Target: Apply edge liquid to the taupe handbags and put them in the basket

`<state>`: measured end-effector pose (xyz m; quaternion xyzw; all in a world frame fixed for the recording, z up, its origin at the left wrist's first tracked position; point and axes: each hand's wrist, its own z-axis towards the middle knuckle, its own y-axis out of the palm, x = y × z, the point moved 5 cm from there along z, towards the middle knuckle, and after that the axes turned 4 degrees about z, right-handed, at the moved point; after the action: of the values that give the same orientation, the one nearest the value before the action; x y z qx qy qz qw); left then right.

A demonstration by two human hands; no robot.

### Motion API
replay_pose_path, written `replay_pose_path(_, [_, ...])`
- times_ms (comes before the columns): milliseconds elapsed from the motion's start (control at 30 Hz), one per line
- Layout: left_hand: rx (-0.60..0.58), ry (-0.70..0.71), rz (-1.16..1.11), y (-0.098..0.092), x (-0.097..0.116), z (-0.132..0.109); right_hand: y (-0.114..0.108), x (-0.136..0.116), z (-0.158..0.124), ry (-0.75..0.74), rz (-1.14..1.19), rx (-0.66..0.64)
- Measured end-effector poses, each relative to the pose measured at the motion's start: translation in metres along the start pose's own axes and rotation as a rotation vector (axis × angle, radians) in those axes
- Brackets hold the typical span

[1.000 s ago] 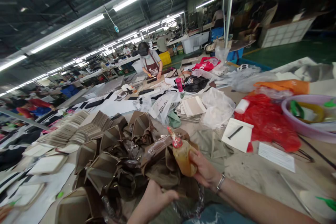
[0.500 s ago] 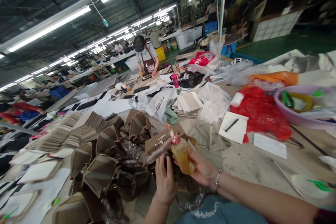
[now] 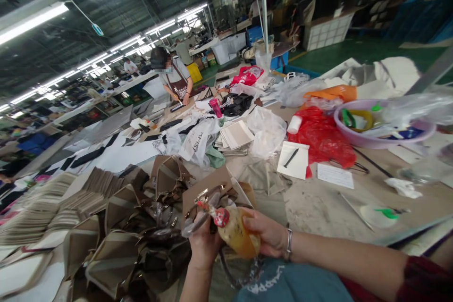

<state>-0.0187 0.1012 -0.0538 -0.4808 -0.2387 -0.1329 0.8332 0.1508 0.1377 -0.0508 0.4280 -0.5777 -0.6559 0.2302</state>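
My right hand (image 3: 267,233) is wrapped around a squeeze bottle (image 3: 239,238) of yellowish liquid, probably glue. The bottle tilts to the left, its red-banded nozzle over a brown handbag (image 3: 194,193). My left hand (image 3: 204,245) is closed on the near side of that bag, close to the nozzle; its fingertips are partly hidden by the bottle and clear wrapping. Metal hardware shows on the bag's upper panel. To the left lie several similar brown bags (image 3: 113,257) in a heap.
Stacks of beige panels (image 3: 31,205) stand at the left. Right of centre are a red plastic bag (image 3: 323,137), a white pad (image 3: 293,160) with a dark pen-like object, and a lilac basin (image 3: 382,139). A co-worker (image 3: 175,75) works across the table.
The bottle has tipped from nearly upright to leaning left, its nozzle lowered toward the bag. My left hand has moved from in front of the bag to grip it. The view has turned right.
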Motion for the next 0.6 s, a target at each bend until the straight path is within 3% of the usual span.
replay_pose_path(100, [0.069,0.213,0.214,-0.013,0.016,0.01,-0.013,-0.017,-0.016,-0.03,-0.013,0.088])
replay_pose_path(200, [0.151,0.222,0.219,-0.034,0.017,0.028,-0.036,-0.037,-0.036,-0.082,-0.038,0.246])
replay_pose_path(300, [0.089,0.066,0.119,-0.063,0.006,0.058,-0.055,-0.063,-0.05,-0.174,-0.083,0.374])
replay_pose_path(433, [-0.091,-0.165,-0.153,-0.099,-0.009,0.103,-0.06,-0.102,-0.059,-0.332,-0.23,0.452])
replay_pose_path(500, [-0.214,-0.308,-0.329,-0.104,-0.015,0.116,-0.056,-0.12,-0.063,-0.389,-0.405,0.471])
replay_pose_path(600, [-0.372,-0.516,-0.477,-0.095,-0.02,0.121,-0.046,-0.143,-0.07,-0.501,-0.842,0.504])
